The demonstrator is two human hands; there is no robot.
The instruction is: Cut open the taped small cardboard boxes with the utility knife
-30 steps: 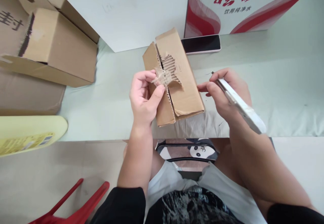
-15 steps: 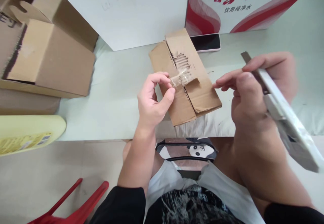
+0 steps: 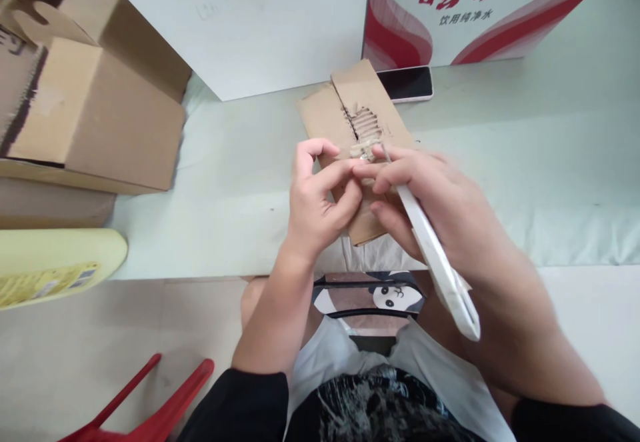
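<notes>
A small brown cardboard box [image 3: 320, 110] lies at a slant on the pale green cloth. Its top has a seam down the middle and a torn patch [image 3: 367, 122] where the ridges show. Thumb and forefinger of my left hand [image 3: 317, 199] are closed on a piece of clear tape [image 3: 363, 152] at the seam, though my fingertips partly cover it. My right hand [image 3: 445, 209] holds a white utility knife [image 3: 435, 255], its blade end beside the tape. The fingers of that hand reach to the tape too, close against my left fingertips.
Behind the box stand a white carton [image 3: 280, 22] with red lettering on its right face and a phone [image 3: 407, 84]. Larger cardboard boxes [image 3: 125, 115] and a yellow bottle [image 3: 60, 262] are at left. A red stool [image 3: 165, 402] is on the floor, lower left.
My right hand has come leftward with the knife, from beside the box to over its tape. My left hand has shifted slightly right, still at the tape. The raised cardboard flap is now covered.
</notes>
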